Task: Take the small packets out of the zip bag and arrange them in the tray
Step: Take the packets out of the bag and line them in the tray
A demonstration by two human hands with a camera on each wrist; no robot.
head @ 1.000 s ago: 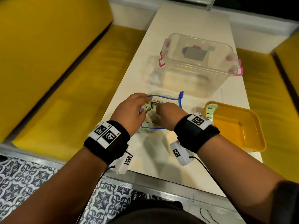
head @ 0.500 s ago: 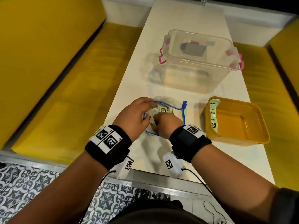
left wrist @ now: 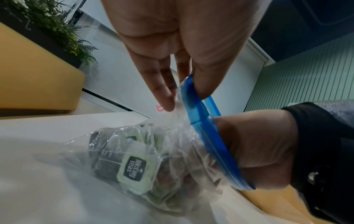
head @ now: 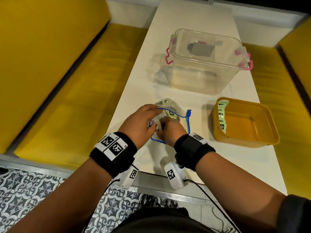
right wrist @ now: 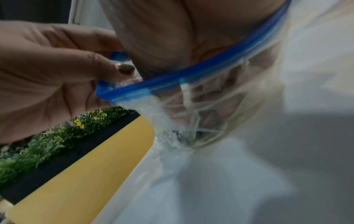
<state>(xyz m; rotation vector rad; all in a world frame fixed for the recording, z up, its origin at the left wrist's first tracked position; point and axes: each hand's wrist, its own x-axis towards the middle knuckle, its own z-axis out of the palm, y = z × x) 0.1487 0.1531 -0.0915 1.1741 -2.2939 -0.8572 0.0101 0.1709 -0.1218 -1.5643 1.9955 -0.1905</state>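
Near the table's (head: pixel 168 39) front edge, the zip bag (head: pixel 175 109) is held open by the left hand (head: pixel 139 121), beside the tray (head: pixel 269 130). From the left wrist, its blue rim (left wrist: pixel 193 97) is seen pinched so the right hand (left wrist: pixel 256 145) can reach the small packets (left wrist: pixel 134 168). From the right wrist, fingers (right wrist: pixel 224 109) are buried inside; whether a packet is gripped cannot be told.

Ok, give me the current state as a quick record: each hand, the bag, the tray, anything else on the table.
left hand: pinches the blue zip rim, holding the mouth open
right hand: reaches into the bag; grip on a packet cannot be told
zip bag: lies on the white table, open, green packets inside
tray: yellow, packets lined along its left wall
clear box: behind the bag, pink latches
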